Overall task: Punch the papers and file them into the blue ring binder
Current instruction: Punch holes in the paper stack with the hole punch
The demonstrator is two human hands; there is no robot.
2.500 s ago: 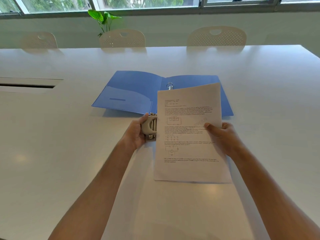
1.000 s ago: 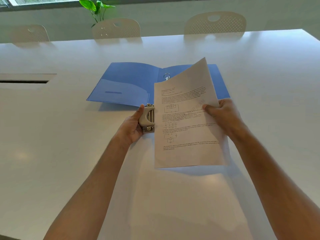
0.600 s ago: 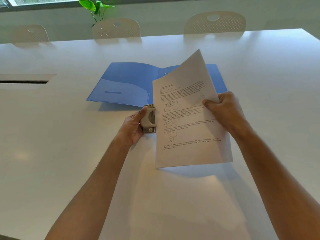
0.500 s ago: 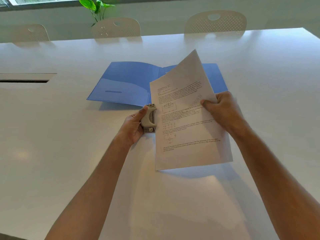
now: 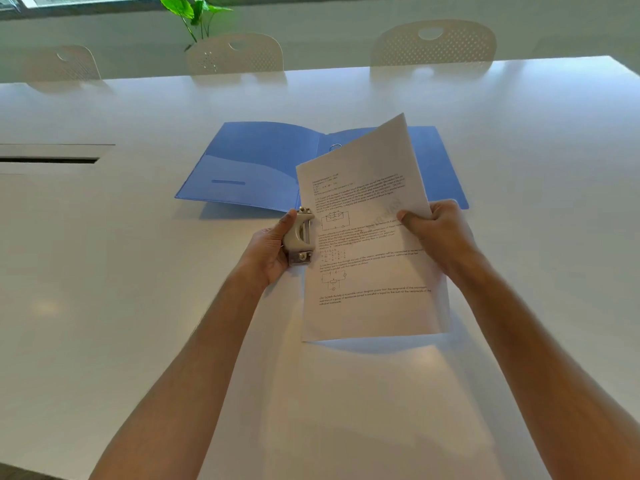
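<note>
At table centre, we grip the punch [image 5: 298, 239] in our left hand [image 5: 268, 252] and pinch the papers [image 5: 369, 237] in our right hand [image 5: 438, 233], feeding their left edge into its slot; the binder [image 5: 256, 164] lies open at 12 o'clock.

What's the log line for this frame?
left hand: grips hole punch | right hand: holds papers at punch | blue ring binder: open

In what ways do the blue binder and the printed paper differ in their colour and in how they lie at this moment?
The blue binder lies open and flat on the white table; the printed paper is held above the table and tilted. The binder is untouched, while the right hand grips the paper's right edge and its left edge meets the hole punch held by the left hand. The binder is plain blue; the paper is white with text and diagrams.
</note>
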